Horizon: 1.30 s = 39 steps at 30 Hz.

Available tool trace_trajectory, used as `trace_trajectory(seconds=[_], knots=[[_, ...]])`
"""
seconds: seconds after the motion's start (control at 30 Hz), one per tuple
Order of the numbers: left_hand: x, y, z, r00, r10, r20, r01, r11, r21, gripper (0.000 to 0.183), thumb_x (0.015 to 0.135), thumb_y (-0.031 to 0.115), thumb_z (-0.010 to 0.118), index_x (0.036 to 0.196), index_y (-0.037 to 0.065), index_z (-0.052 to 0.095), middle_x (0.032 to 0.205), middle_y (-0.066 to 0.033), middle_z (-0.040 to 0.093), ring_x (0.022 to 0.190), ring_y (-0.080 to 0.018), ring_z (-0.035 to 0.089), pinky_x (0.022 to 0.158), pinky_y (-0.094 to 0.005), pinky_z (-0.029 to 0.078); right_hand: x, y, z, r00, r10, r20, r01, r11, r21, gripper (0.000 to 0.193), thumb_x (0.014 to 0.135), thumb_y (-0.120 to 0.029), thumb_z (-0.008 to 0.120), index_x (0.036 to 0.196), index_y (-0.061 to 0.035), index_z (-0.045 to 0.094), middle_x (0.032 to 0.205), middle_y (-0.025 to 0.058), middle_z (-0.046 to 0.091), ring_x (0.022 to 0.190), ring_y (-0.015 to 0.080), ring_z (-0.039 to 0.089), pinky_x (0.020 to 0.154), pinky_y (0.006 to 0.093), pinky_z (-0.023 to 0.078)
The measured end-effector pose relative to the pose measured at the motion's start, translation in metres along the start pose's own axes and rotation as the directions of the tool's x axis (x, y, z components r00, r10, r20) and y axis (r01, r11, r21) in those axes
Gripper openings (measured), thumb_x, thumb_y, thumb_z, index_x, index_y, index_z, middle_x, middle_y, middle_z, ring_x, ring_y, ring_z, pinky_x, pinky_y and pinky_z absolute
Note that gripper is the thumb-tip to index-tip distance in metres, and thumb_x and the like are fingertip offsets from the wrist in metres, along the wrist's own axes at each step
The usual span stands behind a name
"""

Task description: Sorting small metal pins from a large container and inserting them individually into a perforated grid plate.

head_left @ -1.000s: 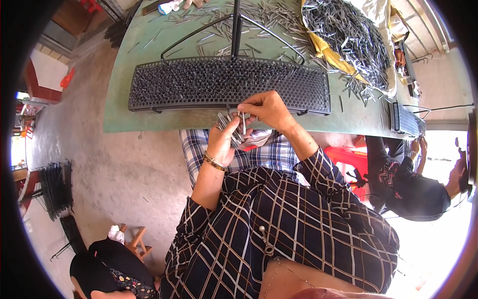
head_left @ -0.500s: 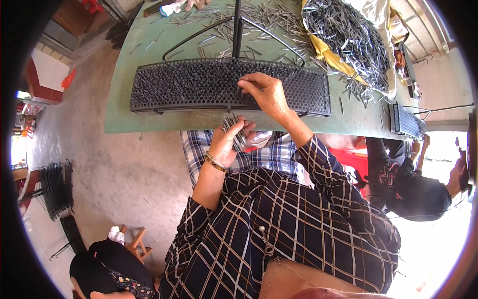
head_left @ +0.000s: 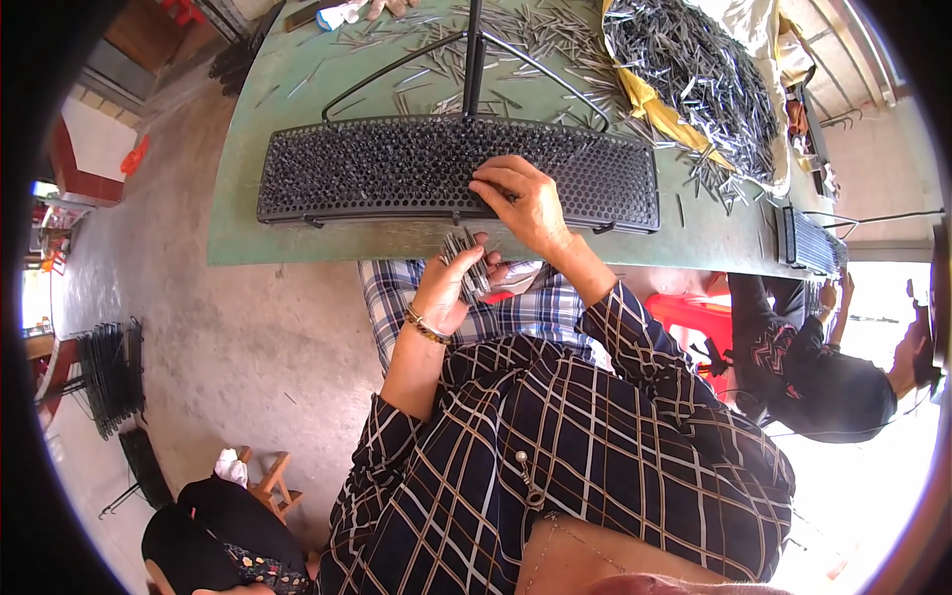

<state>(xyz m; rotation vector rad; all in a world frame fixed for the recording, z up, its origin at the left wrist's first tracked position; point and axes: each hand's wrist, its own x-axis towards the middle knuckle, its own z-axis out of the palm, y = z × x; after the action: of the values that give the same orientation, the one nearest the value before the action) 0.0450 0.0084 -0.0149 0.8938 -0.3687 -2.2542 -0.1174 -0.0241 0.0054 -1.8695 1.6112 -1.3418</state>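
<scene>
A long black perforated rack [head_left: 605, 183] lies across the green table in front of me. Dark thin pieces crowd its holes on the left and middle, while round holes show bare toward the right end. My right hand [head_left: 536, 210] is closed in a pinch at the rack's face, just right of its middle; whatever is between the fingertips is hidden. Below the table's front edge, my left hand [head_left: 443, 283] is closed around a bundle of thin metal strips [head_left: 470, 266], which stick out past the thumb.
Loose strips [head_left: 436, 55] lie scattered over the far side of the green table [head_left: 238, 188]. An open sack [head_left: 694, 79] heaped with strips stands at the far right. The rack's black stem and braces [head_left: 473, 74] reach away from me. To the right, another person [head_left: 823, 377] works at a similar rack.
My right hand's fingertips have come down slightly onto the rack's face, and a dark piece seen in the pinch before is now hidden. My left hand has barely moved.
</scene>
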Motion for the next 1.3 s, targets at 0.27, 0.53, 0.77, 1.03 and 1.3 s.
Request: trace_trajectory(seconds=[0.27, 0.53, 0.77, 1.03, 1.3], knots=[[0.001, -0.002, -0.003, 1.0, -0.01, 0.016, 0.01, 1.0, -0.006, 0.019, 0.088, 0.006, 0.058, 0.104, -0.002, 0.055, 0.093, -0.01, 0.057, 0.084, -0.0198, 0.061, 0.076, -0.0382, 0.058, 0.001, 0.0, -0.001, 0.983, -0.176, 0.058, 0.183, 0.973, -0.144, 0.015, 0.077, -0.009, 0.07, 0.09, -0.0019, 0.068, 0.096, 0.0095, 0.064, 0.082, 0.0252, 0.064, 0.069, 0.0321, 0.052], [0.002, -0.004, -0.006, 1.0, 0.014, 0.019, -0.015, 1.0, 0.016, 0.019, 0.087, 0.008, 0.06, 0.103, -0.001, 0.056, 0.095, -0.0096, 0.059, 0.087, -0.0202, 0.063, 0.075, -0.0367, 0.057, -0.003, -0.006, -0.001, 0.991, -0.128, -0.041, 0.118, 0.976, -0.184, 0.014, 0.078, -0.008, 0.069, 0.09, -0.0015, 0.068, 0.093, 0.0092, 0.065, 0.079, 0.0254, 0.065, 0.067, 0.0324, 0.052], [-0.005, 0.007, -0.001, 0.994, 0.106, 0.034, -0.11, 0.984, 0.142, 0.019, 0.087, 0.008, 0.061, 0.104, 0.0, 0.057, 0.092, -0.0089, 0.064, 0.082, -0.0191, 0.065, 0.074, -0.0325, 0.056, -0.019, -0.019, -0.009, 0.928, 0.216, 0.303, -0.235, 0.972, 0.027, 0.02, 0.078, -0.02, 0.071, 0.085, -0.0015, 0.07, 0.075, 0.0112, 0.065, 0.058, 0.0194, 0.064, 0.054, 0.0287, 0.05], [0.0, -0.002, -0.013, 0.976, 0.139, 0.165, -0.177, 0.955, 0.239, 0.02, 0.087, 0.007, 0.061, 0.105, 0.0, 0.058, 0.093, -0.0089, 0.065, 0.079, -0.0162, 0.065, 0.068, -0.0289, 0.053, -0.02, -0.017, -0.012, 0.734, 0.412, 0.539, -0.569, 0.807, 0.157, 0.029, 0.08, -0.02, 0.068, 0.092, 0.0066, 0.067, 0.058, 0.011, 0.063, 0.044, 0.011, 0.058, 0.039, 0.0252, 0.045], [-0.005, 0.01, -0.006, 0.99, 0.035, 0.134, -0.05, 0.993, 0.108, 0.027, 0.088, 0.012, 0.061, 0.111, 0.0, 0.054, 0.094, -0.009, 0.065, 0.089, -0.0194, 0.065, 0.073, -0.032, 0.055, -0.014, -0.017, -0.012, 0.799, 0.419, 0.43, -0.566, 0.765, 0.306, 0.025, 0.078, -0.017, 0.073, 0.089, 0.0045, 0.069, 0.07, 0.0095, 0.067, 0.057, 0.0088, 0.059, 0.05, 0.0238, 0.047]])
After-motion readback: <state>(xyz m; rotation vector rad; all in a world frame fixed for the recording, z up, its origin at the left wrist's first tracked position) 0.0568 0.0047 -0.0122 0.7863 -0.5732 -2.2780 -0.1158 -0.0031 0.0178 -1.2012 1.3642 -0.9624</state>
